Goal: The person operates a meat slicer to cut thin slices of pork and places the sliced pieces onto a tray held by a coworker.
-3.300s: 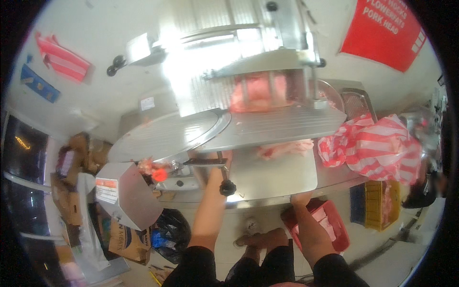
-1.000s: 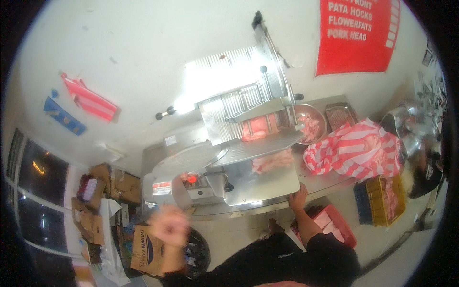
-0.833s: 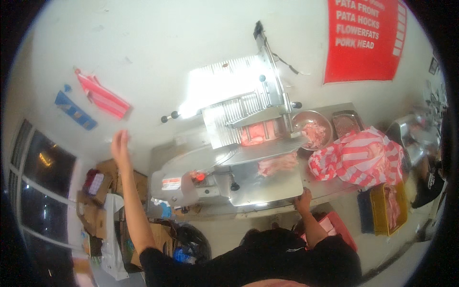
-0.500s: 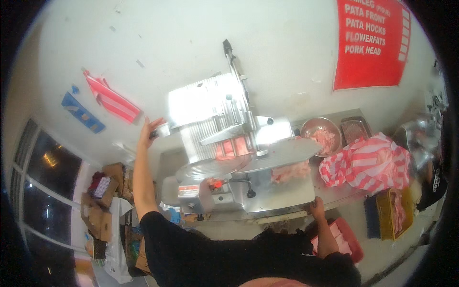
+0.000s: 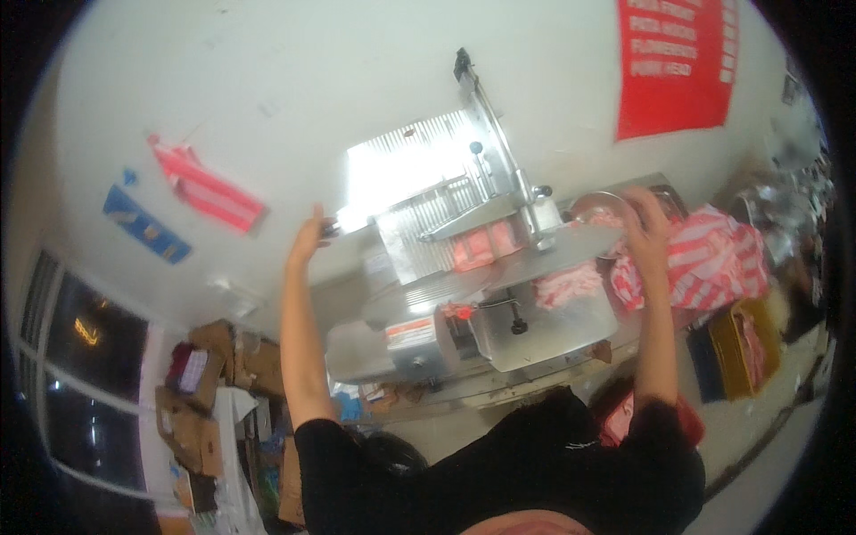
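A metal meat slicer [image 5: 419,343] stands on the bench in front of me, its ribbed carriage [image 5: 401,169] tilted. A block of pink meat [image 5: 484,245] lies at the carriage's lower end, against the blade side. My left hand [image 5: 310,236] is closed around the dark handle at the carriage's left edge. Beyond the slicer's right end, my right hand [image 5: 646,218] is at the near right side of a steel bowl [image 5: 588,201] with pale meat pieces. Blur hides whether its fingers touch the bowl. Sliced meat [image 5: 571,285] is piled on the metal tray [image 5: 544,339] below the blade.
A red-and-white striped bag [image 5: 709,254] sits on the bench at the right. Below it are a yellow crate [image 5: 753,348] with meat and a red tub [image 5: 615,415]. Cardboard boxes [image 5: 192,428] are stacked at the left beside a window [image 5: 89,383]. A red sign [image 5: 673,98] hangs on the wall.
My right hand has left the near right corner of the slicer's tray and gone up and away to the steel bowl. My left hand stays on the handle; the whole view has shifted.
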